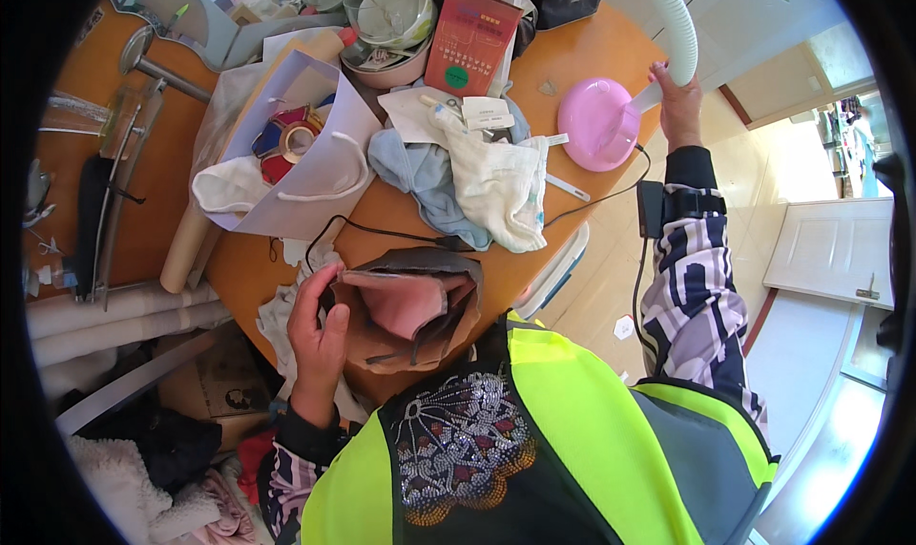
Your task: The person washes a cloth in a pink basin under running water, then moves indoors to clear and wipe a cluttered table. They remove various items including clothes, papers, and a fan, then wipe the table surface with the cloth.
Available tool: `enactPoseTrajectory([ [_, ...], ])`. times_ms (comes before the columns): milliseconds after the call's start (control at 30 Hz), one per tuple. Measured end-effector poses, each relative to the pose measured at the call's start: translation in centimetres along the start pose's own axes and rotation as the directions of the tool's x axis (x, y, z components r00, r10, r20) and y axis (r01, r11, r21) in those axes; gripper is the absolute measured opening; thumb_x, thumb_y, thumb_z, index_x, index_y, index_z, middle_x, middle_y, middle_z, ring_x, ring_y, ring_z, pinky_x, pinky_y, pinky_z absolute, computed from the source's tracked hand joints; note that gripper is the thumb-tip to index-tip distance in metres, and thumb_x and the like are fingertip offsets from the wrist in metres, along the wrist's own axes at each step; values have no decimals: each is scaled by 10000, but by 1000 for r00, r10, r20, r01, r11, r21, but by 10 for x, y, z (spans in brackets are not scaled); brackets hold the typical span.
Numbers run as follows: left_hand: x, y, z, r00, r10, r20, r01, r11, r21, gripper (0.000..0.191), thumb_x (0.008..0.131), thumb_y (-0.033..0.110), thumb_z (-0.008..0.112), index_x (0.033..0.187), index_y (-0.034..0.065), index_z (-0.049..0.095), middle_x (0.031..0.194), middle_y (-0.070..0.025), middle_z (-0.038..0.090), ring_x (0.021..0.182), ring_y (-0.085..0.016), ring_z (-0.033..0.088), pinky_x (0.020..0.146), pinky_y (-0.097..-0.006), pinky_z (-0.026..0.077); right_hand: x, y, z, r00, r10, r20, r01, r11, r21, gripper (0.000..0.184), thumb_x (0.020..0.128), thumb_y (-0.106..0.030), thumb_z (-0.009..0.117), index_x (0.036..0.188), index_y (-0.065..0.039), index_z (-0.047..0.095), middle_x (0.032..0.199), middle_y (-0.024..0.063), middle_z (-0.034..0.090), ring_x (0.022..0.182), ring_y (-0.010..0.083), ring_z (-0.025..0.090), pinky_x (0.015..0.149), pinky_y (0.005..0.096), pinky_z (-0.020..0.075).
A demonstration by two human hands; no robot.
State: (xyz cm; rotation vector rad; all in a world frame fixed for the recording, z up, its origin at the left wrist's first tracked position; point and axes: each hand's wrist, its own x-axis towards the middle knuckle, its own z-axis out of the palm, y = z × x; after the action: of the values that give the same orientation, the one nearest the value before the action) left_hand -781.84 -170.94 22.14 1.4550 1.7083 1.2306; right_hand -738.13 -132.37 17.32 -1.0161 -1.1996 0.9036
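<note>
At the table's right edge my right hand grips the neck of a pink lamp, where a white corrugated tube rises above it. The lamp's round pink base is on the table. My left hand is against the left side of an upright brown paper bag, thumb and fingers apart. Through the bag's mouth a pink lining or sheet shows; I cannot tell which. Beyond the bag lie a cream cloth and a light blue cloth.
A white paper gift bag holds a red and blue item. Behind are a red box and stacked bowls. A black cable crosses the table. Clothes are piled at lower left.
</note>
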Motion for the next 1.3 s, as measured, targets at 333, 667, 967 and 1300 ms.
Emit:
enactPoseTrajectory([
  [333,1,5,1,997,-77,-16,78,997,23,466,947,327,580,1250,-26,561,1202,-150,600,1141,-248,559,1004,-348,397,90,43,7,976,-127,-176,98,982,-162,331,766,-120,801,1022,-7,624,920,53,661,819,157,612,741,321,493],
  [667,4,13,-1,993,-120,8,119,988,94,462,940,324,577,1234,-31,566,1209,-160,600,1136,-271,562,1004,-350,397,127,61,14,952,-207,-226,142,952,-272,388,743,-178,835,1027,-14,627,907,62,670,807,162,622,740,329,502],
  [967,-5,-27,-25,923,-358,-140,328,923,-198,426,1042,311,390,1212,-19,600,1189,-116,639,1081,-189,594,927,-310,448,113,41,-12,989,58,136,-25,972,-232,404,821,-265,774,1126,-112,559,1019,35,613,988,157,577,794,350,446],
  [1300,29,-116,-28,993,28,111,-97,714,693,327,851,188,710,1148,65,644,1082,-113,671,936,-299,639,825,-386,501,20,71,-7,959,-283,-1,227,771,-595,369,908,-202,687,1167,21,548,1086,104,606,933,184,583,822,289,483],
])
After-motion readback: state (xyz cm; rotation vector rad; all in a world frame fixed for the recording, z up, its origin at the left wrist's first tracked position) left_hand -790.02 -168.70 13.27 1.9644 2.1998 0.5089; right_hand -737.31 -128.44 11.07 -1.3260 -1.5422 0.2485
